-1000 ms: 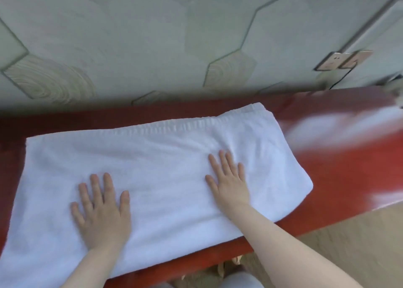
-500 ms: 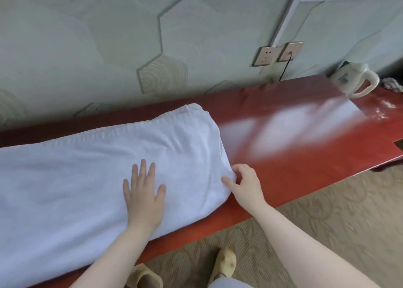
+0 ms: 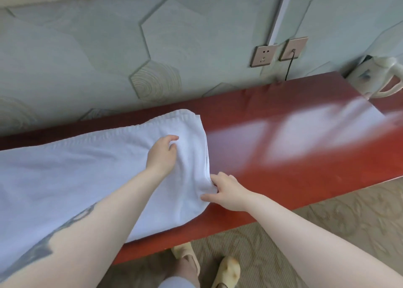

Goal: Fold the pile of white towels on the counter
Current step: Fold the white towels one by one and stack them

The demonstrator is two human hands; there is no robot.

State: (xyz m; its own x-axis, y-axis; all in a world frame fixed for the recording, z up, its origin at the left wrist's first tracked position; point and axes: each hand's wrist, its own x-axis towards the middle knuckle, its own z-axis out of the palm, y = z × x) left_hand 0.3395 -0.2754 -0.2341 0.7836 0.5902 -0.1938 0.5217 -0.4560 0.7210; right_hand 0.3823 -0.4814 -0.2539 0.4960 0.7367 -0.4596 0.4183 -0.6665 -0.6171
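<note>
A long white towel (image 3: 72, 176), folded lengthwise, lies along the red counter (image 3: 294, 157) and runs off the left of the view. My left hand (image 3: 162, 154) sits on the towel near its far right corner, fingers curled and pinching the cloth. My right hand (image 3: 226, 189) pinches the near right corner of the towel at the counter's front, thumb and fingers closed on the edge. Both forearms reach in from below.
A white electric kettle (image 3: 375, 80) stands at the counter's far right by the wall. Two wall sockets (image 3: 281, 52), one with a black cord plugged in, sit above the counter. My slippered feet (image 3: 207, 266) stand on patterned carpet below the front edge.
My left hand has slid right from lying flat on the towel to pinching its far right end. My right hand now pinches the near right corner. The view has swung right.
</note>
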